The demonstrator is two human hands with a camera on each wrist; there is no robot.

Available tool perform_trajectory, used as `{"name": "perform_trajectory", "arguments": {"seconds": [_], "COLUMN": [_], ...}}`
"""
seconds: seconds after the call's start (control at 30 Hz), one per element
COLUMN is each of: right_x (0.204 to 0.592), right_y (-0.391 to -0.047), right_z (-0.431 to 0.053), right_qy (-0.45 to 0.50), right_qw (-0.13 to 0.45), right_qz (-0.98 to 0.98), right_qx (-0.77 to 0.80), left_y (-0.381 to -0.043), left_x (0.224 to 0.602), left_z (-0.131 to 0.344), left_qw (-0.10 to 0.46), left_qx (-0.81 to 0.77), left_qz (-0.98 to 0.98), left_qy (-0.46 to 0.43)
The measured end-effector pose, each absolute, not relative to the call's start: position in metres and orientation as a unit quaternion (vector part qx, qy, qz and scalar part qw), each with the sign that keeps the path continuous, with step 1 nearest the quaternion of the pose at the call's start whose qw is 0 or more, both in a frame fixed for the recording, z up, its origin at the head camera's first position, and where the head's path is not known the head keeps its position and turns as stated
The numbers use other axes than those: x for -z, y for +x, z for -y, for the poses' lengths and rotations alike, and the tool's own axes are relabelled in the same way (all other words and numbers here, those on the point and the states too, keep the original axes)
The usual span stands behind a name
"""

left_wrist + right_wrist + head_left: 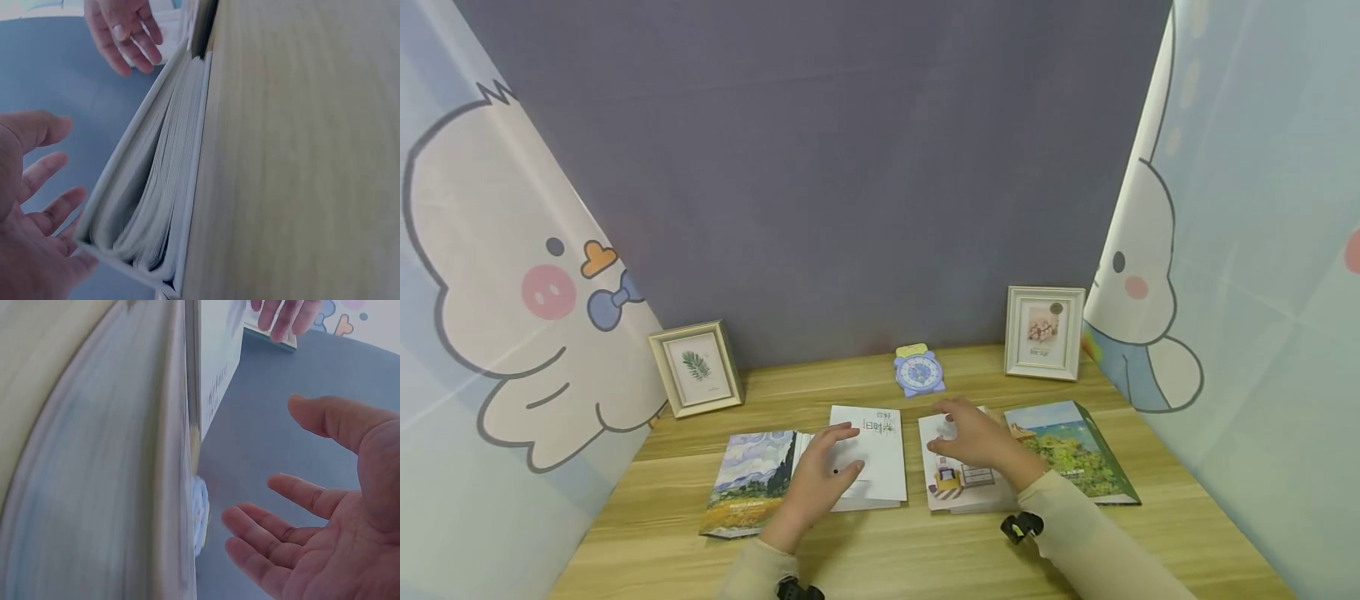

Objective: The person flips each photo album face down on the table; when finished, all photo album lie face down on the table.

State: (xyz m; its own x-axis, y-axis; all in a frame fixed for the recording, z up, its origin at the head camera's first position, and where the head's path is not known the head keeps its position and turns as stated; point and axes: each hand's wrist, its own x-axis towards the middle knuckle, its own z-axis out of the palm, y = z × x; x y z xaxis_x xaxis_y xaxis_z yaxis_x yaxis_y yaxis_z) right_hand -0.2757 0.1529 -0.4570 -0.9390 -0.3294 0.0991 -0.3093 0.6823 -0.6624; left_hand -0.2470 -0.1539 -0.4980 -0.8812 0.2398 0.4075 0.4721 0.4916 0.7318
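My left hand point(822, 477) hovers over the left part of a white photo album point(880, 471), its thumb and fingers spread and holding nothing. Over a pale album with a furniture drawing point(938, 492) is my right hand point(976, 437), also empty with parted fingers. In the left wrist view, the left hand point(31, 206) is beside an album's page edges point(156, 187), with the right hand point(125, 31) further off. A blurred album point(112, 462) fills the left of the right wrist view, the right hand point(331, 512) relaxed beside it.
A painted-landscape album point(748, 479) lies at the left, and a green-edged one point(1075, 450) at the right. Behind them stand a leaf picture frame point(697, 369), a blue clock-shaped item point(919, 372) and a white picture frame point(1045, 333). A grey curtain point(835, 183) hangs at the back.
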Motion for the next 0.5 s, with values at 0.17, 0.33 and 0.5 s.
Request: {"name": "perform_trajectory", "arguments": {"seconds": [0.17,0.33,0.5], "right_x": [0.459,0.461,0.464], "right_y": [-0.277,-0.279,-0.281], "right_z": [-0.137,-0.123,-0.112], "right_qy": [-0.188,-0.2,-0.208], "right_qw": [0.03,0.036,0.043], "right_qz": [-0.909,-0.906,-0.906], "right_qx": [0.371,0.371,0.366], "left_y": [-0.249,-0.252,-0.256], "left_x": [0.503,0.507,0.509], "left_z": [0.168,0.18,0.184], "left_qw": [0.103,0.074,0.045], "left_qx": [0.497,0.535,0.562], "left_qz": [0.845,0.829,0.816], "left_qy": [-0.171,-0.146,-0.124]}}
